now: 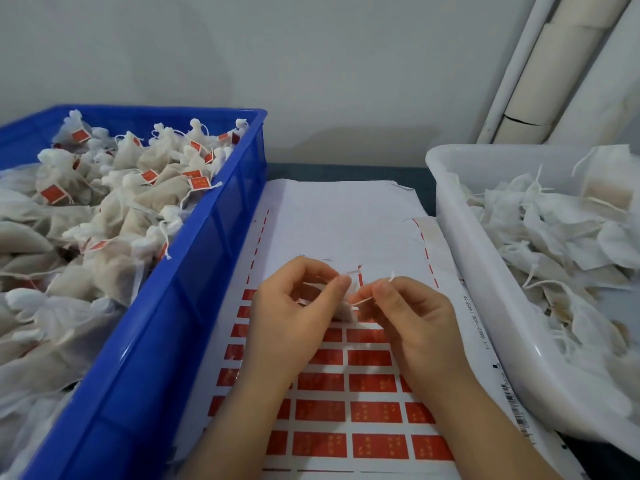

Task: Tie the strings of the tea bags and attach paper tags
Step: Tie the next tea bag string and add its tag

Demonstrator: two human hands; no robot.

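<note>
A small white tea bag (346,311) hangs between my two hands above the sticker sheet (346,386). My left hand (294,313) pinches the gathered top of the bag between thumb and forefinger. My right hand (412,317) pinches the thin white string (362,301) that runs from the bag, and a short string end sticks up above its fingertips. The sheet carries rows of red paper tags (375,412); its upper part is bare white backing with red dashed edges.
A blue crate (194,271) on the left holds several tied tea bags with red tags (149,176). A white bin (485,271) on the right is full of loose untied bags. White pipes (540,74) stand in the back right corner against the wall.
</note>
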